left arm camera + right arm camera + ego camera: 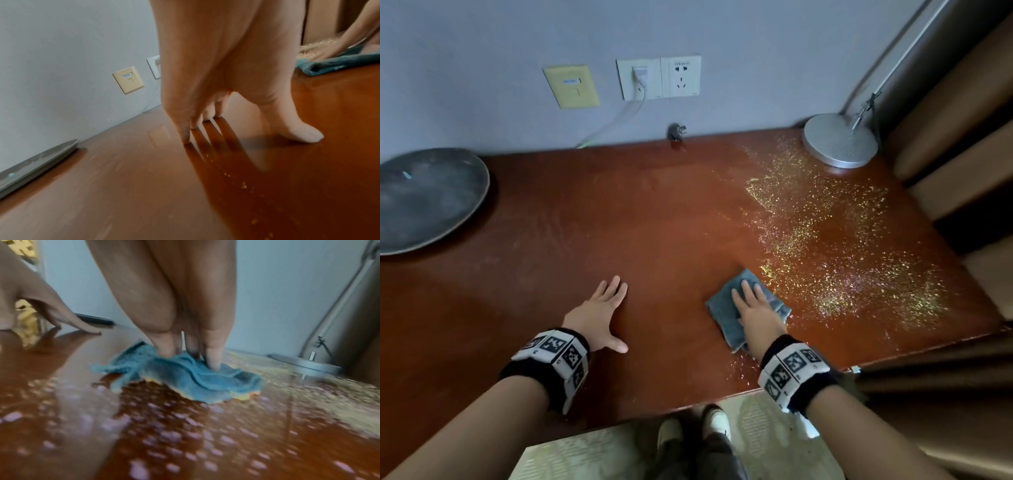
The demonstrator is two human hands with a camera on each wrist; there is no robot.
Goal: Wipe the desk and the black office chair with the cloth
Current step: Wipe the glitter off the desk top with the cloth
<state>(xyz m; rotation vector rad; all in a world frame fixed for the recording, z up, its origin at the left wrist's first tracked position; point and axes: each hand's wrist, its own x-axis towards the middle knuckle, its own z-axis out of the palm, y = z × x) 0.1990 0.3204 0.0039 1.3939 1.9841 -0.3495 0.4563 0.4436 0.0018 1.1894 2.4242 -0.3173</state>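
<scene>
Cloth (736,308), blue and crumpled, flat on the desk (654,222) near its front edge, at the left rim of a wide scatter of glittering specks (835,240). Pinned under the right hand (755,313), fingers (213,360) straight and pressing down, not curled round it; far part of the cloth hidden beneath the palm. Left hand (599,313) spread flat on bare wood well left of the cloth, fingertips (186,138) and thumb touching the surface, holding nothing. Grey dish (424,198) at far left, cut off by the frame edge. Lamp base (840,140) in the back right corner, its stem running out of view. Right wrist view blurred; specks there smeared into pale blobs. Chair nowhere to be made out.
</scene>
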